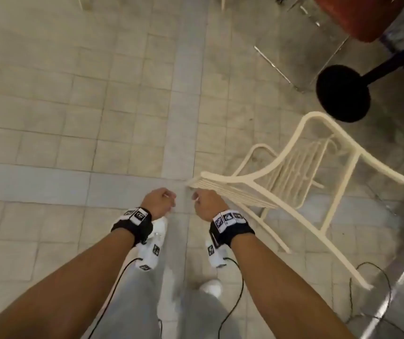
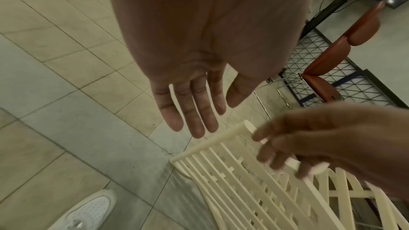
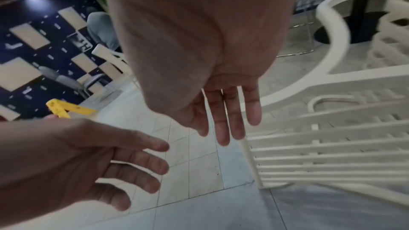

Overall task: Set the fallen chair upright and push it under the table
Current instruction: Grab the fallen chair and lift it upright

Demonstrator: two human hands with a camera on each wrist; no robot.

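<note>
A cream plastic chair (image 1: 289, 177) lies tipped over on the tiled floor, right of centre, its legs pointing right and toward me. The top edge of its slatted back (image 2: 232, 169) points at my hands. My left hand (image 1: 160, 201) hovers just left of that edge with straight fingers (image 2: 194, 111), touching nothing. Just beside the back's top rail (image 3: 250, 160) is my right hand (image 1: 207, 204), its fingers (image 3: 225, 120) straight and holding nothing. The table's black round base (image 1: 343, 92) and pole stand behind the chair at the upper right.
A red padded chair (image 1: 357, 18) on chrome legs (image 1: 276, 67) stands at the back right by a black wire grid (image 2: 332, 76). Black cables (image 1: 367, 277) trail on the floor at right. A yellow object (image 3: 66, 109) and another white chair (image 3: 110, 57) lie to the left. My white shoe (image 2: 88, 211) is below.
</note>
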